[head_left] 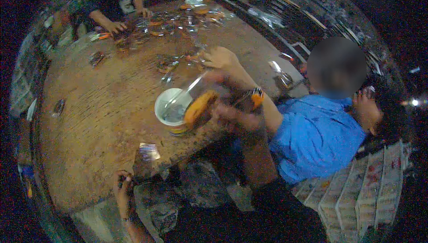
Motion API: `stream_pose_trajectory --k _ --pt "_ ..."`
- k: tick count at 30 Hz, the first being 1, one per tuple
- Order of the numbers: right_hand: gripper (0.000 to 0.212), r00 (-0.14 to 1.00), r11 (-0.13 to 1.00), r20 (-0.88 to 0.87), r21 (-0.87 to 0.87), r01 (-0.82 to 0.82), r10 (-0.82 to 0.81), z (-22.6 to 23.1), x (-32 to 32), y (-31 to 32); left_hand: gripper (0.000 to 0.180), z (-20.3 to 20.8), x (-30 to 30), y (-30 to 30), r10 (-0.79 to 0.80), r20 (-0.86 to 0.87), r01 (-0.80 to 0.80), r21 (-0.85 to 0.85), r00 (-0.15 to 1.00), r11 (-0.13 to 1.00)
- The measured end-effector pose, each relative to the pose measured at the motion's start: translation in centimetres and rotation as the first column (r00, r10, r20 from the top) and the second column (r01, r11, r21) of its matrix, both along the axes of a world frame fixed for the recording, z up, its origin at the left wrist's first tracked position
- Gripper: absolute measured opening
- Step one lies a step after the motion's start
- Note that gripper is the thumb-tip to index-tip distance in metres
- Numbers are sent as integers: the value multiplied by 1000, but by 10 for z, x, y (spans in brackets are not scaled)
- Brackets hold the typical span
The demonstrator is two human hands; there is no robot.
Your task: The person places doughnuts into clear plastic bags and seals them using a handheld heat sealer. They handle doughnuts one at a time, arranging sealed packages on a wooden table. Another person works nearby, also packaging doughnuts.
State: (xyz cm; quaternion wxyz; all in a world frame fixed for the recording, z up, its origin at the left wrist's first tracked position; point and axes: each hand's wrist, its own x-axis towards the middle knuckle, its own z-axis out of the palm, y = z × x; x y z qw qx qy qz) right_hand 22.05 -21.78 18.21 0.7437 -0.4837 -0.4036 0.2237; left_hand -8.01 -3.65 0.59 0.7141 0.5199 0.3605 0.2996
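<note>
My right hand (232,111), blurred by motion, is over the table's near edge with its fingers closed around an orange elongated piece (199,108). A clear, shiny strip like plastic shows beside that piece, reaching over a white round tub (165,101). The tub is open at the top, has a coloured band low on its side, and stands just left of the orange piece; its contents are unclear. By the table's front edge, my left hand (123,183) has curled fingers, and what they hold, if anything, cannot be made out. A small shiny packet (149,151) lies near it.
A co-worker in a blue shirt (316,131) sits at the right, one hand (221,58) reaching across the wooden table (98,122). Another person's hand (117,27) works at the far left, near a spread of shiny and orange pieces (157,32). A small dark item (59,107) lies left.
</note>
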Motion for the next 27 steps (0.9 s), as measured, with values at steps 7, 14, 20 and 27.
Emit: stream_pose_trajectory --k 7,14,20,27 --pt "34 765 766 44 -8 -643 643 -13 -56 -6 71 82 38 -26 -247 -214 326 682 945 655" --pt "46 541 629 -535 -21 -777 650 -81 -71 3 53 111 49 -42 -648 -339 716 486 683 501" --pt "42 938 965 -263 -69 -252 226 -120 -99 17 37 71 38 -40 -544 -89 545 -21 834 838" --pt "16 991 919 82 -372 131 -108 -131 -112 17 37 49 38 -40 -465 -208 487 69 860 870"
